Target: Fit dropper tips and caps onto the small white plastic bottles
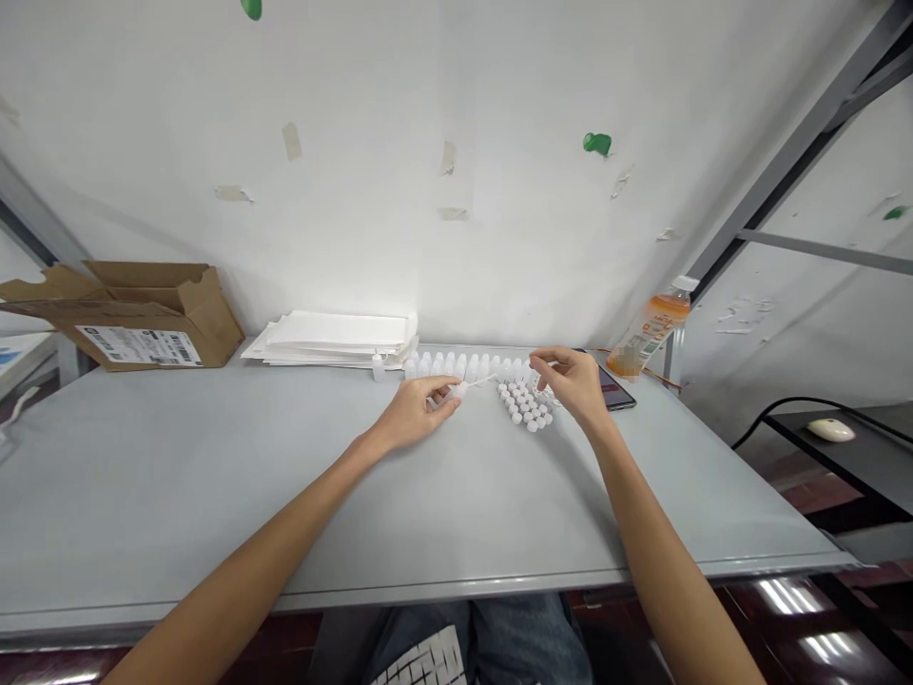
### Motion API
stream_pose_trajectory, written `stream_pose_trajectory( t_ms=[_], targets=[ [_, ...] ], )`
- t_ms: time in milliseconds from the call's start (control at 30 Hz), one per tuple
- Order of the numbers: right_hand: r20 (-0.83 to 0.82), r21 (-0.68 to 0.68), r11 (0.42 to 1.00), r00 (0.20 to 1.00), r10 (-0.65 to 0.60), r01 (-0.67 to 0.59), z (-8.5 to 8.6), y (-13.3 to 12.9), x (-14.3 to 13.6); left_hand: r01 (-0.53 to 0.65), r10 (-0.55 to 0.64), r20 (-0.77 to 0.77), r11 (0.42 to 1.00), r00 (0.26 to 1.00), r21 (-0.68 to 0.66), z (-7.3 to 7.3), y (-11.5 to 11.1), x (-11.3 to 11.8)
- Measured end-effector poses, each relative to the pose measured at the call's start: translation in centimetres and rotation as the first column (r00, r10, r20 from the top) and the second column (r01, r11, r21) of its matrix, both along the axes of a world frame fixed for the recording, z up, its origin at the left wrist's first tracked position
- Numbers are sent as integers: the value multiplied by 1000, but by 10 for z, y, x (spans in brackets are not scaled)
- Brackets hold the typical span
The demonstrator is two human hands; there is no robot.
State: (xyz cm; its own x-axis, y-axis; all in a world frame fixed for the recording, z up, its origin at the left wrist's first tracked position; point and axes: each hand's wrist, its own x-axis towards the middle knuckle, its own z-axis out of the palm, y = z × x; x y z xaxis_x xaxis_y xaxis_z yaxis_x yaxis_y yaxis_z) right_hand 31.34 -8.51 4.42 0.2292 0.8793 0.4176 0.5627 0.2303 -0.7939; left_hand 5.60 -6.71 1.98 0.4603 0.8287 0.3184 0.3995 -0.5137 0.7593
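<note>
Brown cardboard makes up the open box, well off to the left of my left fingers and farther from me. Nearer to them, still on their left and beyond, lies a stack of white sheets, with a lone small bottle upright just beside it. My left hand pinches a small white bottle between thumb and fingers, tilted, its thin stem pointing right toward my other hand. Just beyond those fingertips runs a row of small bottles, standing close together. Between my two hands sit white caps, bunched on the grey table. My right hand hovers past them, fingers curled and tips close together; whether they grip anything tiny, I cannot tell. Behind that hand, partly hidden, is a phone; farther right leans an orange drink bottle.
</note>
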Motion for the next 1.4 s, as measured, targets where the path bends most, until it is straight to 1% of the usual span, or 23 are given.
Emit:
stream_pose_trajectory(
  t_ms=[67,167,267,333,400,567,800,867,900,1000,1067,1133,1233,1400],
  targets=[
    [114,-92,995,993,34,-24,0,1,11,-8,9,-29,1000,1000,27,0,0,0],
    [235,-230,968,959,157,-102,0,-1,17,-19,23,-62,998,998,57,1,0,-1],
    [298,-310,932,911,285,-190,2,-4,15,-26,30,-63,998,998,55,3,0,-2],
    [310,-340,912,888,340,-231,4,-6,12,-37,40,-63,998,997,46,4,0,-2],
    [335,-349,908,875,350,-230,4,-8,9,-47,50,-66,998,997,41,5,0,-2],
    [425,-378,912,845,325,-160,4,-9,6,-48,50,-61,998,997,43,6,-1,-2],
    [448,-408,903,832,328,-136,3,-8,5,-36,38,-28,997,999,69,8,-3,-2],
    [397,-388,906,856,330,-169,4,-9,5,-20,20,-10,997,1000,68,9,-4,-2],
    [344,-365,910,880,329,-198,5,-9,4,-11,11,-3,998,1000,64,9,-4,-1],
    [84,-267,915,939,334,-302,10,-12,-1,7,-8,15,999,1000,41,10,-6,0],
    [-91,-193,911,931,352,-364,12,-14,-8,21,-22,26,1000,999,17,11,-8,2],
    [-205,-141,901,902,380,-411,14,-16,-18,39,-39,37,999,999,-9,11,-11,4],
    [-276,-126,878,866,416,-462,13,-18,-32,57,-55,39,998,998,-40,9,-15,7],
    [-282,-150,841,837,468,-520,7,-19,-47,79,-75,70,995,995,-58,5,-17,9]
  ],
)
